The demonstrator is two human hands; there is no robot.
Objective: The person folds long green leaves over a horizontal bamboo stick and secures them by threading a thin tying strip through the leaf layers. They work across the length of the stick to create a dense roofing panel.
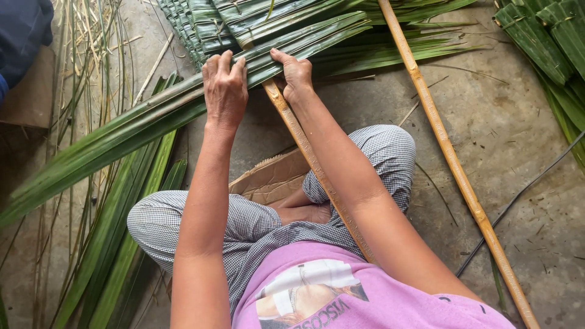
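I sit cross-legged on a concrete floor. A long green palm leaf bundle (122, 137) lies slantwise across a thin bamboo stick (304, 149) that runs between my knees. My left hand (224, 91) presses flat on the leaf, fingers spread over its upper edge. My right hand (295, 76) grips the leaf right where it folds over the stick's top end. Beyond my hands lies a panel of folded leaves (207, 27) strung along the stick.
A second, thicker bamboo pole (451, 155) runs diagonally at the right. Loose green leaves (116, 244) lie at the left, more folded leaves (548, 36) at the top right. Flattened cardboard (274, 180) is under my legs. A dark cord (518, 198) crosses the floor.
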